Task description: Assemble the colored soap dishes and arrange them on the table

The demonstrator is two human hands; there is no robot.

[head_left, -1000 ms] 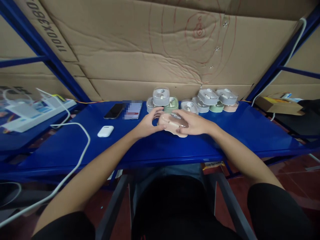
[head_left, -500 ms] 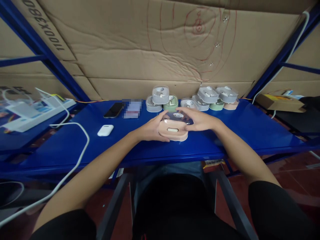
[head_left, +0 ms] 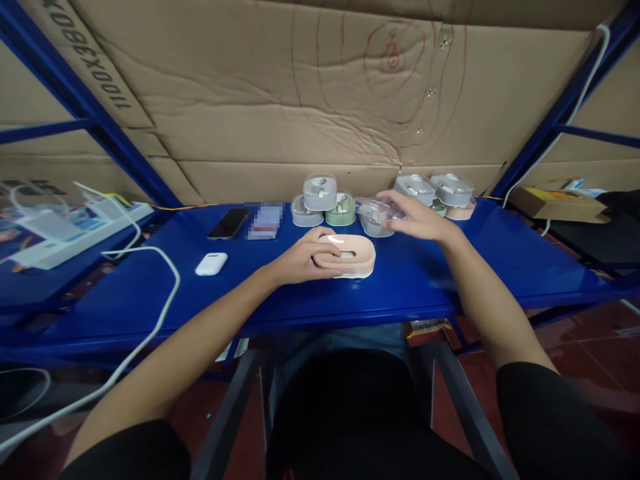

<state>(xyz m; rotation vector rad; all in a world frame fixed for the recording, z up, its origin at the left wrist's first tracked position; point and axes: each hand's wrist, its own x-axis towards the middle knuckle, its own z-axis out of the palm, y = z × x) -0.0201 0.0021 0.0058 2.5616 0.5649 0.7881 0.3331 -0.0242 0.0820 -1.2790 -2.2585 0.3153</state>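
Observation:
A peach oval box [head_left: 361,252] with a slot in its top rests on the blue table near the front edge. My left hand [head_left: 313,255] grips its left end, fingers over the top and thumb along the front side. Farther back and to the right, my right hand [head_left: 413,217] is closed on a clear plastic lid [head_left: 375,205], which hangs over a grey box [head_left: 379,227]. Parts of the lid are blurred and hard to tell from the box below it.
Grey boxes [head_left: 320,192] and a green box [head_left: 341,210] stand behind, with more stacked boxes [head_left: 453,190] at the right. Left on the table [head_left: 210,297] lie a phone [head_left: 227,223], a blurred-out item [head_left: 265,221], a white case [head_left: 211,264] and a white cable [head_left: 170,280].
The clear lid has come off the peach box and moved back and right in my right hand. My left hand has shifted its fingers onto the top of the peach box.

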